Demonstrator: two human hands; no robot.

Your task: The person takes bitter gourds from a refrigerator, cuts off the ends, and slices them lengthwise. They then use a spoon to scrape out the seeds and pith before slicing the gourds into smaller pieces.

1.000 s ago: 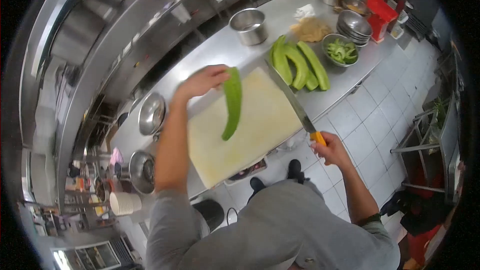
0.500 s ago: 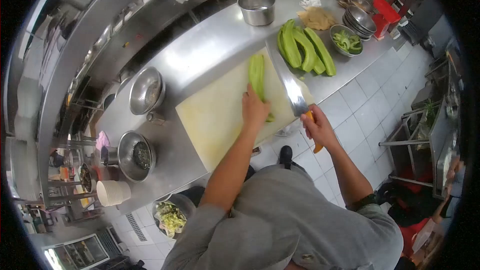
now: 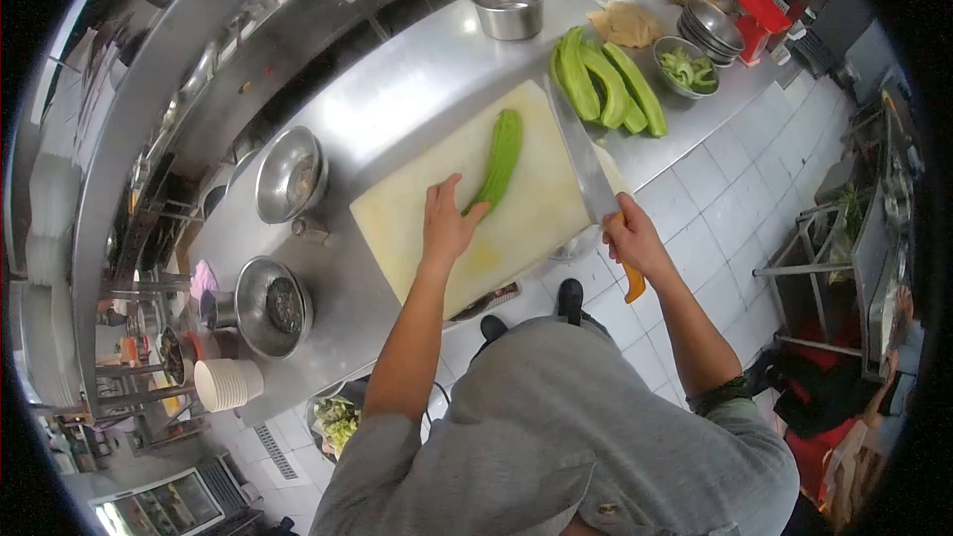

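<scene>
On the white cutting board (image 3: 397,228) lies a long green vegetable piece (image 3: 504,154), its green skin facing up. My left hand (image 3: 449,223) is beside its lower end with the fingers spread, the thumb at or near the vegetable. My right hand (image 3: 633,236) grips the orange handle of a large knife (image 3: 588,164), whose blade lies along the right edge of the board and points away from me. Several more green vegetable pieces (image 3: 606,84) rest on the steel table beyond the knife.
A bowl of cut green pieces (image 3: 687,67) stands at the back right, near a red object (image 3: 762,18). A steel pot (image 3: 507,6) stands at the back. Two metal bowls (image 3: 290,175) (image 3: 272,308) and stacked white containers (image 3: 226,384) are on the left.
My left hand has moved left and opened off the vegetable. The vegetable now shows its rounded skin side and sits further left at its lower end. My right hand still holds the knife.
</scene>
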